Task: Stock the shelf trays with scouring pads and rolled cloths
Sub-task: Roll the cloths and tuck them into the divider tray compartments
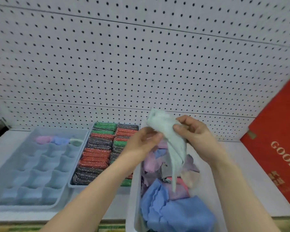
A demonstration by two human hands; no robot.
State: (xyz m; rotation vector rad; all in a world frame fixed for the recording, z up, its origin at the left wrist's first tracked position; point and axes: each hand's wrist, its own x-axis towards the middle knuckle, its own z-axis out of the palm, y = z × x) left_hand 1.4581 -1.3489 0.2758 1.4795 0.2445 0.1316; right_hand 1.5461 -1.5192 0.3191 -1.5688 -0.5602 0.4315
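Both my hands hold a pale green cloth (pixel 170 138) up above a bin of loose cloths (pixel 132 195). My left hand (pixel 144 139) pinches its left edge, and my right hand (pixel 192 129) grips its upper right part. The cloth's tail hangs down into the bin. A divided grey tray (pixel 12 164) at the left holds three rolled cloths (pixel 57 140) in its back row: pink, blue and pale green. Between tray and bin stands a tray packed with red, green and grey scouring pads (pixel 99 151).
A white pegboard wall (pixel 141 64) rises behind the shelf. A red box (pixel 278 148) printed GOOD leans at the right. The bin of blue, pink and purple cloths reaches over the shelf's front edge (pixel 57 218).
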